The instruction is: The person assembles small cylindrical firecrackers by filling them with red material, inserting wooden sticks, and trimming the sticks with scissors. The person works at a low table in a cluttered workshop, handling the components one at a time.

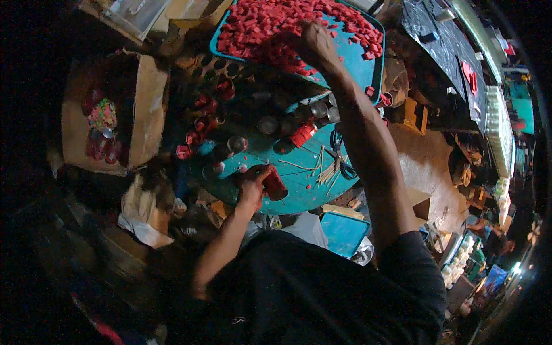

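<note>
My left hand (251, 188) grips a small, tilted jar (275, 185) that looks full of red pieces, low over the near side of a round teal table (244, 198). Stretched far forward, my right hand (317, 45) is closed above a heap of red chunks (259, 34) in a large blue tray (376, 69). Its fingertips are hidden, so anything held in them does not show. Between my hands a red-filled glass jar (303, 135) lies on its side, with clear jars (237, 144) near it.
Thin wooden sticks (329, 172) and a coiled black cord (348, 171) lie on the table. More red-filled jars (204, 123) stand at left. An open cardboard box (150, 109) holds several jars. A flat blue tray (345, 234) sits below the near edge.
</note>
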The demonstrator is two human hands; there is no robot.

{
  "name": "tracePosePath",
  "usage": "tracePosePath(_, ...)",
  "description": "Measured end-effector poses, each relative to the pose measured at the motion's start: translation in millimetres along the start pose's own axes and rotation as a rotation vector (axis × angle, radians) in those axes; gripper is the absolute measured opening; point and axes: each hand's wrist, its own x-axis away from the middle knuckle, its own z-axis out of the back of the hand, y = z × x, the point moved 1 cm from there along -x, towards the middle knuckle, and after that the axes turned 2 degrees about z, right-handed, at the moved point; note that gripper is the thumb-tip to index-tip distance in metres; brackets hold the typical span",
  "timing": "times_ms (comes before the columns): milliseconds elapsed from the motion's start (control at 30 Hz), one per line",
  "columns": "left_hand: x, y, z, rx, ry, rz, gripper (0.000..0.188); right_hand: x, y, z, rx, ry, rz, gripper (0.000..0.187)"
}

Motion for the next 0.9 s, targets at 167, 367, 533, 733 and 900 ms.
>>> tracePosePath(167, -5, -5, -14, -0.213, -0.083, 0.211, 0.023, -49, -1, -39, 0.323, -0.044, 0.324, 0.047)
tracePosePath(367, 27, -12, -58, -0.088, -0.062, 0.110, 0.029, -65, 5, -95, 0.435, -0.186, 0.378, 0.060)
tracePosePath(533, 7, -40, -51, -0.122, -0.009, 0.099, 0.032, -62, 9, -112, 0.449, -0.301, 0.356, 0.071)
tracePosePath(733, -54, -43, -28, 0.097, -0.028, 0.198, 0.029, -39, 6, -107, 0.401, 0.112, 0.418, 0.072)
tracePosePath(900, -97, -28, -21, -0.041, 0.023, 0.159, 0.034, -29, 12, -97, 0.371, 0.010, 0.411, 0.065)
